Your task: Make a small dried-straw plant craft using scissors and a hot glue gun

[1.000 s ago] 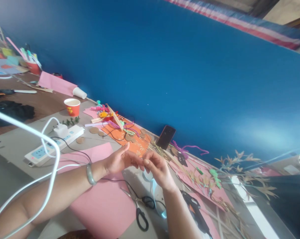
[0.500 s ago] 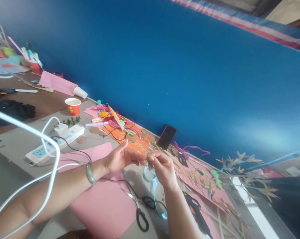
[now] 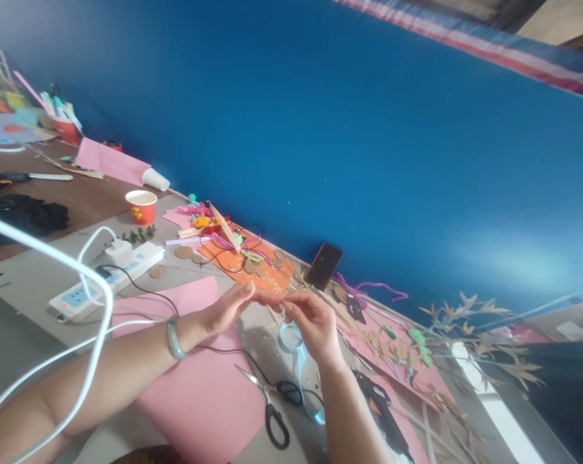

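The left hand [image 3: 230,308] and right hand [image 3: 315,324] meet at the fingertips above a curling light-blue ribbon [image 3: 299,364], with black-handled scissors [image 3: 267,388] nearer the wearer than both, pink paper [image 3: 204,399] beneath the left hand, a smartphone [image 3: 324,265] just beyond the right, and a white power strip [image 3: 114,282] to the left.

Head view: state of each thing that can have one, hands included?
Left hand, fingers extended, grip unclear
Right hand, fingertips bunched at the left's, grip unclear
Blue ribbon, loosely curled
Scissors, lying flat, handles spread
Power strip, white plug inserted
Phone, screen dark
Red cup, upright
White cup, on its side
Glue gun, lying down
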Demonstrator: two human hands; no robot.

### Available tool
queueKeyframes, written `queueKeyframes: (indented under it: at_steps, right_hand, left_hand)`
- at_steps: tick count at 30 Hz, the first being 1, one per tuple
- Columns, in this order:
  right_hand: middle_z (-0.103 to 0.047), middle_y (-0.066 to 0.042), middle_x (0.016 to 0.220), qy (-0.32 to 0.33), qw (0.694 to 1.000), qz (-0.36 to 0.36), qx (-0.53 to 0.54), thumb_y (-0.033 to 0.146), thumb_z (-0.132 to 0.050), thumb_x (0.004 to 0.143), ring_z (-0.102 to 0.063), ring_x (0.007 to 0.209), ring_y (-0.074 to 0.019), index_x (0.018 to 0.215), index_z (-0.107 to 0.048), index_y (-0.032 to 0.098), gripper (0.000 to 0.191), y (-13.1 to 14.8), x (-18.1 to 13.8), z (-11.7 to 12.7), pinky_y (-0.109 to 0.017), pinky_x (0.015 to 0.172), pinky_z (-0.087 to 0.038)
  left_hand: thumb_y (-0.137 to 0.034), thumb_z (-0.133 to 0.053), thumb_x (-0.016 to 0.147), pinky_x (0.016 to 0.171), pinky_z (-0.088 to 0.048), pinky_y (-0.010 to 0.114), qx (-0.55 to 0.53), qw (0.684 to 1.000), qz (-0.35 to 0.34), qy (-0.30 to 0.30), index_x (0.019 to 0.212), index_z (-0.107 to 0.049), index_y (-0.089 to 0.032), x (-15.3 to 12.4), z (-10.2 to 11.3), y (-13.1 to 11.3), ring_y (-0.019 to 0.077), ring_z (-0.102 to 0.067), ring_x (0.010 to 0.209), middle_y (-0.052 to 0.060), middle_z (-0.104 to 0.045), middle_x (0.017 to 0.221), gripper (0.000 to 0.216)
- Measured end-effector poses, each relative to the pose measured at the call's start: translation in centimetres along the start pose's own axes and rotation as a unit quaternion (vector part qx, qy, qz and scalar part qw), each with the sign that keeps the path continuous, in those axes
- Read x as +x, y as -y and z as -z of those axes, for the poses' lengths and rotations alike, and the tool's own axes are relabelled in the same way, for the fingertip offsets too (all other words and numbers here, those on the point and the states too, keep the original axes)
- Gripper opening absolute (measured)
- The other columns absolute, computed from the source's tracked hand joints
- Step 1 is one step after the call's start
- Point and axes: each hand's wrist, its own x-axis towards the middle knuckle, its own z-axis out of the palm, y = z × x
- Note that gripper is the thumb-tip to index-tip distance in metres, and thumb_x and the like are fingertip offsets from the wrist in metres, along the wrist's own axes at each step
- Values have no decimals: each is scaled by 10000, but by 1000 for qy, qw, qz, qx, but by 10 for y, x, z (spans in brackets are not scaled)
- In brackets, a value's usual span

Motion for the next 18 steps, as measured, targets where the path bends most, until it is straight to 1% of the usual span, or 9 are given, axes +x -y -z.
queueKeyframes:
  at_steps: [2, 5, 8, 11, 14, 18]
  right_hand:
    - [-651, -38, 753, 2, 1000, 6, -13, 325, -663, 816, -556, 535, -114, 822, -639, 184, 144, 0, 0, 0, -260, 506, -489]
    - [-637, -27, 700, 9, 997, 36, -68, 292, -638, 835, -571, 576, -130, 770, -641, 187, 123, 1, 1, 1, -268, 543, -489]
    - [-637, -27, 687, 18, 987, 75, -143, 274, -616, 850, -580, 611, -146, 727, -627, 195, 146, 1, 2, 4, -289, 600, -486]
    - [-646, -34, 721, 35, 974, 106, -198, 262, -576, 876, -587, 646, -154, 757, -619, 201, 140, 1, 2, 5, -292, 628, -483]
    - [-648, -39, 739, 45, 966, 126, -220, 247, -547, 894, -596, 668, -159, 788, -617, 204, 134, -1, 1, 5, -291, 633, -484]
    - [-667, -45, 741, 27, 966, 149, -208, 231, -558, 888, -622, 693, -177, 783, -631, 213, 128, -2, 1, 4, -308, 652, -494]
  left_hand:
    - [-625, -321, 897, 934, -397, 394, 34, 999, -12, 7, 997, -733, -140, -1, 0, -4, 269, -599, 1000, 133, -712, 970, 644]
    - [-627, -374, 882, 924, -419, 396, 74, 996, -38, 21, 985, -731, -142, -1, -2, -10, 264, -614, 965, 131, -707, 962, 610]
    - [-616, -402, 878, 914, -426, 403, 120, 990, -65, 26, 975, -731, -137, -1, -3, -12, 257, -619, 928, 139, -696, 955, 589]
    - [-605, -426, 873, 928, -418, 410, 161, 983, -83, 22, 990, -730, -145, 0, -2, -10, 266, -605, 971, 142, -688, 965, 563]
    - [-581, -449, 874, 939, -414, 412, 178, 980, -89, 19, 997, -728, -154, 0, 0, -7, 275, -593, 1013, 140, -687, 988, 525]
    - [-562, -443, 884, 943, -414, 406, 181, 979, -91, 15, 1000, -727, -164, 0, 1, -6, 275, -596, 1020, 133, -695, 992, 503]
